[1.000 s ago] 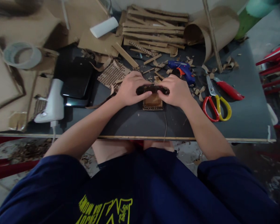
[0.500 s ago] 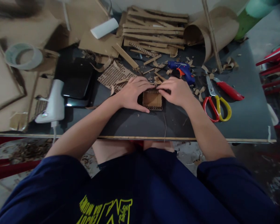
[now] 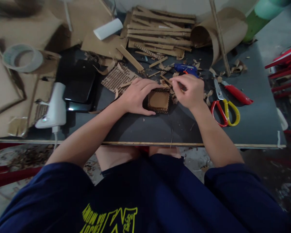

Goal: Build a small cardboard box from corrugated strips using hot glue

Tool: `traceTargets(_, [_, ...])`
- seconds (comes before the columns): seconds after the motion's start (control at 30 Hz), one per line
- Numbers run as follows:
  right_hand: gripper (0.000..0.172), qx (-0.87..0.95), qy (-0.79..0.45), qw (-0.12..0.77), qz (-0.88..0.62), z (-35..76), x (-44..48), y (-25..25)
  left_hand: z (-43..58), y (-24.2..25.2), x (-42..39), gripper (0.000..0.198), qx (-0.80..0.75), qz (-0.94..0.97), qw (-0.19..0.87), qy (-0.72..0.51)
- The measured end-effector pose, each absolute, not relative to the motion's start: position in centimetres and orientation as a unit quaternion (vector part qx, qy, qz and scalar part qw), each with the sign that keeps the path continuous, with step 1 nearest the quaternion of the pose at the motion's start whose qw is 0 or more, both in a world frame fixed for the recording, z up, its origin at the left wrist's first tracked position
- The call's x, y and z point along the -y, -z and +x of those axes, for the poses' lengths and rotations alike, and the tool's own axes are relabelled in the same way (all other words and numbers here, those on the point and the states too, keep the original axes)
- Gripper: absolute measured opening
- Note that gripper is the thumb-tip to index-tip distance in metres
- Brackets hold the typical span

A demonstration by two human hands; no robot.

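A small open cardboard box (image 3: 158,99) with corrugated walls sits on the dark table. My left hand (image 3: 138,97) is around its left side, thumb at the near corner and fingers along the far wall, holding it. To the right of the box, apart from it, my right hand (image 3: 189,90) is raised with thumb and forefinger pinched together. Whether something small is between those fingertips I cannot make out. Close by them lies a thin cardboard strip (image 3: 166,79). My right hand partly hides a blue glue gun (image 3: 185,68) behind it.
Scissors (image 3: 225,110) and a red-handled cutter (image 3: 238,93) lie to the right. Cardboard strips (image 3: 160,35) are stacked at the back beside a curled cardboard sheet (image 3: 229,27). To the left are a tape roll (image 3: 23,59), a white corded device (image 3: 53,108) and a black glossy object (image 3: 80,81).
My right hand has moved right and up, away from the box's far right corner, and now covers more of the glue gun. My left hand stays on the box, which has turned slightly.
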State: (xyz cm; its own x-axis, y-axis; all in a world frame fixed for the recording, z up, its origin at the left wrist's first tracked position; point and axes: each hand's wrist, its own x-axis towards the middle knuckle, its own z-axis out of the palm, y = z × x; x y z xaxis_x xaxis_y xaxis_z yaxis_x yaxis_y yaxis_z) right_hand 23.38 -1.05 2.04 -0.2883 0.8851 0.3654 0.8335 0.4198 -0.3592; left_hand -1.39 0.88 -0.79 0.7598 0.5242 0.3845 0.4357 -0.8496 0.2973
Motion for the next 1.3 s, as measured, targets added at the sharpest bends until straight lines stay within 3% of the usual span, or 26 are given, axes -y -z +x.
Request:
traceTargets(0.23, [0.046, 0.683, 0.065, 0.309, -0.659, 25.2, 0.0, -2.1, -1.4, 1.0, -1.2, 0.092, -0.253, 0.935, 0.103, -0.226])
traceTargets(0.4, [0.068, 0.613, 0.058, 0.268, -0.741, 27.1, -2.2, 1.1, -1.5, 1.0, -1.2, 0.094, -0.243, 0.937, 0.098, -0.230])
traceTargets(0.53, [0.058, 0.595, 0.024, 0.214, -0.774, 27.3, -3.4, 1.9, -1.5, 1.0, -1.1, 0.094, -0.231, 0.941, 0.101, -0.228])
traceTargets(0.7, [0.037, 0.573, -0.003, 0.224, -0.788, 27.1, -3.1, 0.7, -1.5, 1.0, -1.0, 0.094, -0.231, 0.942, 0.100, -0.224])
traceTargets(1.1, [0.058, 0.599, -0.028, 0.266, -0.755, 27.4, -2.9, 0.5, -1.5, 1.3, -1.3, 0.092, -0.218, 0.946, 0.097, -0.221])
traceTargets(1.3, [0.055, 0.605, 0.013, 0.285, -0.744, 27.5, -2.9, -0.8, -1.5, 1.4, -1.3, 0.093, -0.231, 0.944, 0.103, -0.211])
